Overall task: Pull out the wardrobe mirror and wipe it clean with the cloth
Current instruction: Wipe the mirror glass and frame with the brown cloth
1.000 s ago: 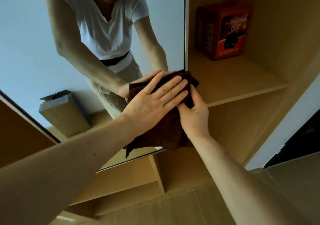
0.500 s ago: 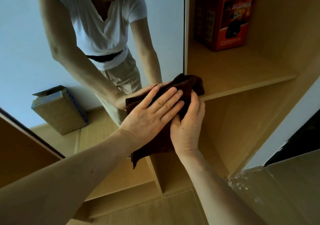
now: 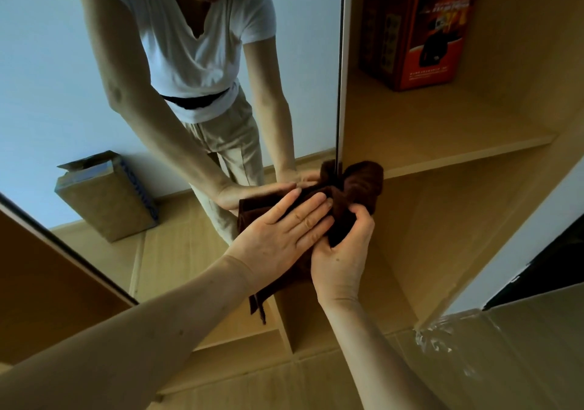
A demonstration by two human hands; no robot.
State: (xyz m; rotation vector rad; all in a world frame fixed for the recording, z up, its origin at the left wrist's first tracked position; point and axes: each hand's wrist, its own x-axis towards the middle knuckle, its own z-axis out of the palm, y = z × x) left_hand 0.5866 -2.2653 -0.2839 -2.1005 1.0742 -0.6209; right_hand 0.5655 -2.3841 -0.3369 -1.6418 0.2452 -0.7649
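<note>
The mirror (image 3: 63,93) stands pulled out beside a wardrobe shelf (image 3: 442,131) that carries a red box (image 3: 423,30). The dark brown cloth (image 3: 363,185) lies bunched at the mirror's lower right edge. The left hand (image 3: 278,239) presses it flat-fingered against the glass. The right hand (image 3: 344,251), touching the left, grips the bunched part.

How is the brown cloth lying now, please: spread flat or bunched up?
Mostly bunched: the right hand grips the cloth in a wad at the mirror edge; the left hand presses the rest flat.
</note>
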